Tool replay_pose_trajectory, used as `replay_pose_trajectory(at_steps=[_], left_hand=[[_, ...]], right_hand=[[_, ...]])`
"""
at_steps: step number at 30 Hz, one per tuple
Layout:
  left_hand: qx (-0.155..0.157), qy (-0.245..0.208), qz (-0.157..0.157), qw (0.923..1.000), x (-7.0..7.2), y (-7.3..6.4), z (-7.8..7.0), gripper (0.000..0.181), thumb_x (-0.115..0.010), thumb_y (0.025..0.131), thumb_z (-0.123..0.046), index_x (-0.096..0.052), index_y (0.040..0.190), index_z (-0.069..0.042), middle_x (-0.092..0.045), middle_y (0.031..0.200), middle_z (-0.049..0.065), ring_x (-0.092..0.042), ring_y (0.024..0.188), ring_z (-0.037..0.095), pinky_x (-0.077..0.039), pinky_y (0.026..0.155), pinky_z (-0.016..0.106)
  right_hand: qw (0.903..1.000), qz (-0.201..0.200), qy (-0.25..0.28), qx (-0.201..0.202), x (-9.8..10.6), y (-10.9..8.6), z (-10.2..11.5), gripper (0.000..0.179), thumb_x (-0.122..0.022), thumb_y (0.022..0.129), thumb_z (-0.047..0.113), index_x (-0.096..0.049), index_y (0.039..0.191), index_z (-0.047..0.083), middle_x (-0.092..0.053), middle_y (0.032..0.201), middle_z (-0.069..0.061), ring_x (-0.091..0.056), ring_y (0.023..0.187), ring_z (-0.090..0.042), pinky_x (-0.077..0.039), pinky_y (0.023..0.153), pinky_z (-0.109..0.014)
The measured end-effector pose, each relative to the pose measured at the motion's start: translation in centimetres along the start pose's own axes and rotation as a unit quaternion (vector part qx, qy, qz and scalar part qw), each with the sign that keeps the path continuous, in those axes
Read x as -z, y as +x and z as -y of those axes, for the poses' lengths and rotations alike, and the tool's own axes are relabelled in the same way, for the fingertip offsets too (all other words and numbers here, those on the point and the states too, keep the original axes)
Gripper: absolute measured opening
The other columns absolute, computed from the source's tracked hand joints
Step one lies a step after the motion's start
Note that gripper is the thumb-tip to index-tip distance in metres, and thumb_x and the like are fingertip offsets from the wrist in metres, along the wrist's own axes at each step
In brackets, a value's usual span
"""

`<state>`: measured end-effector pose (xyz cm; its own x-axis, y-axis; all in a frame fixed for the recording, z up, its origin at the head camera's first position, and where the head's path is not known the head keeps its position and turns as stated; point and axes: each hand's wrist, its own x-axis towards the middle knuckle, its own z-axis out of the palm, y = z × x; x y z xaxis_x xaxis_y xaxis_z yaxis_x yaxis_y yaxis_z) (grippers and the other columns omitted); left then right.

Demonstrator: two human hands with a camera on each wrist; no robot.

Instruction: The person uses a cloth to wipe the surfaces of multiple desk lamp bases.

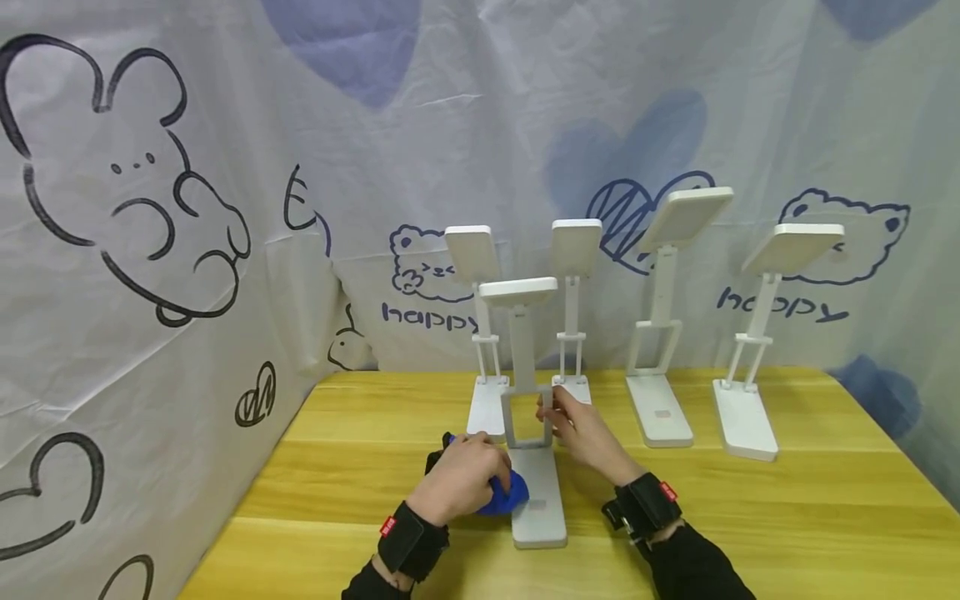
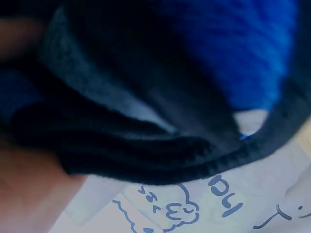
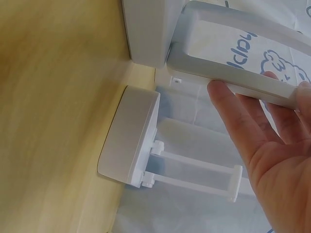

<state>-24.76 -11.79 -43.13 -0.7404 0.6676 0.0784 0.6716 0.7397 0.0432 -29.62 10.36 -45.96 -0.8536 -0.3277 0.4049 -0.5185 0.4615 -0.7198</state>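
Observation:
A white desk lamp (image 1: 522, 354) stands upright in front of me on the wooden table, its lower arm an open rectangular frame. My right hand (image 1: 592, 435) pinches the right side of that frame; in the right wrist view, the fingers lie along the frame (image 3: 233, 80). My left hand (image 1: 461, 477) grips a bunched blue cloth (image 1: 510, 497) with black trim against the left side of the lamp's base (image 1: 545, 521). Close up in the left wrist view, the cloth (image 2: 243, 43) looks fuzzy and blurred, and hides most of the left fingers.
Behind stand more white lamps: one at left (image 1: 472, 254), one in the middle (image 1: 576, 248), two at right, the taller (image 1: 686, 218) and the outer one (image 1: 795, 248). A printed curtain (image 1: 487, 125) hangs behind the table (image 1: 360, 450) and along its left side.

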Motion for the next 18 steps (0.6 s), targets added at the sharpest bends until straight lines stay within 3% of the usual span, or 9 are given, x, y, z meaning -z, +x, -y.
replay_pose_trajectory(at_steps=[9, 18], left_hand=[[0.019, 0.098, -0.063, 0.9931, -1.4, 0.7, -0.2, 0.034, -0.071, 0.086, -0.009, -0.076, 0.109, -0.033, -0.068, 0.12, -0.004, -0.059, 0.1, 0.023, -0.052, 0.082, 0.045], [0.02, 0.113, -0.084, 0.9899, -2.9, 1.6, -0.6, 0.043, -0.071, 0.085, -0.01, -0.069, 0.122, -0.031, -0.065, 0.123, -0.002, -0.06, 0.103, 0.023, -0.054, 0.083, 0.046]], right_hand=[[0.9999, 0.0, 0.011, -0.001, 0.1, 0.0, -0.2, 0.014, -0.046, 0.104, 0.016, -0.057, 0.111, 0.01, -0.069, 0.1, -0.01, -0.068, 0.093, -0.025, -0.06, 0.071, -0.039], [0.9999, 0.006, 0.015, -0.006, 0.0, 0.0, -0.2, 0.014, -0.045, 0.104, 0.018, -0.056, 0.11, 0.011, -0.069, 0.103, -0.015, -0.068, 0.098, -0.029, -0.06, 0.073, -0.037]])
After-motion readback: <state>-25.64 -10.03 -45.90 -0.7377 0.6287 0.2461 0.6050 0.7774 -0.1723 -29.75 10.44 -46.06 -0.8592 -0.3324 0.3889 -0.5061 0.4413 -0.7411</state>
